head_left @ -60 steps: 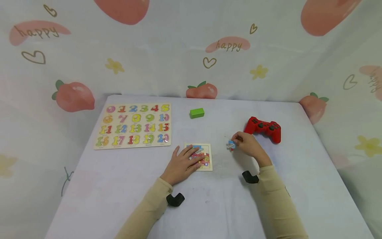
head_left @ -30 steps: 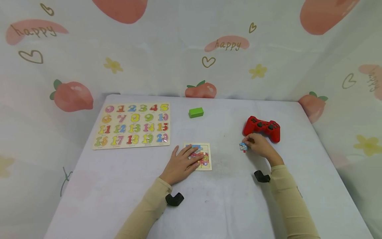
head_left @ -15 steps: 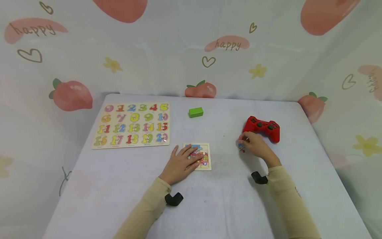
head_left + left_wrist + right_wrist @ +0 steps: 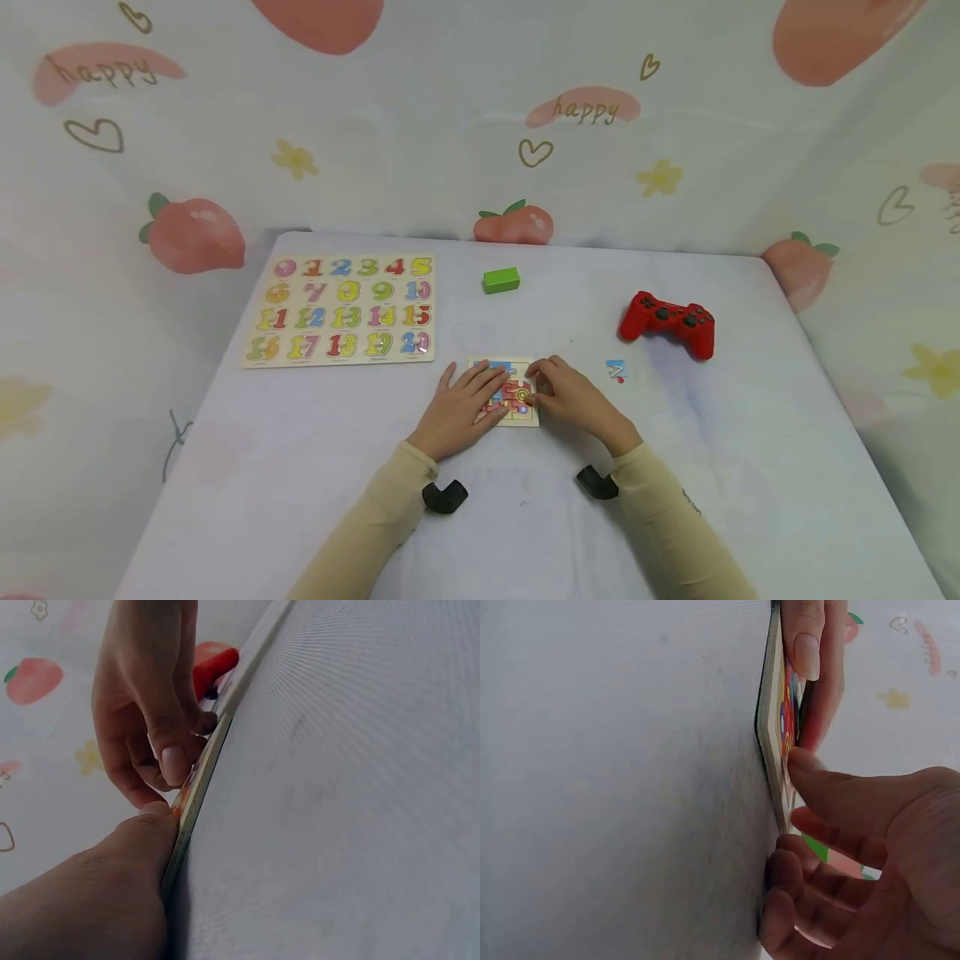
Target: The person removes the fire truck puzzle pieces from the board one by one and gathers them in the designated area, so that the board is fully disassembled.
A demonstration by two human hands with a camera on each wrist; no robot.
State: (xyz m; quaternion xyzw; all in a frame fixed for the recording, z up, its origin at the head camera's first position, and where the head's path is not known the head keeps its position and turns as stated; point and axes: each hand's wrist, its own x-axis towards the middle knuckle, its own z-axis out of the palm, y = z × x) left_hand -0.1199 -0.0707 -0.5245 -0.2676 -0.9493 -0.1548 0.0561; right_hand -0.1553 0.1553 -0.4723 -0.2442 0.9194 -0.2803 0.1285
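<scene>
In the head view a small jigsaw puzzle [image 4: 513, 419] in a pale frame lies flat on the table. My left hand [image 4: 463, 412] rests over its left half with fingers spread, hiding part of the picture. At the right edge my right hand [image 4: 573, 400] touches the puzzle, its thumb and index finger apart. The right wrist view shows that thumb [image 4: 832, 787] on the printed face, with the other fingers bent beside the frame. A loose blue puzzle piece [image 4: 617, 370] with a red knob lies on the table, right of my right hand.
A number board [image 4: 337, 312] with colourful numerals lies at the back left. Behind the puzzle sits a green block [image 4: 501, 281]. A red game controller [image 4: 667, 323] lies at the right, beyond the loose piece. Patterned cloth hangs behind the table.
My right hand has put the blue puzzle piece down near the controller, let go of it and moved left to the puzzle's right edge. My left hand stays on the puzzle.
</scene>
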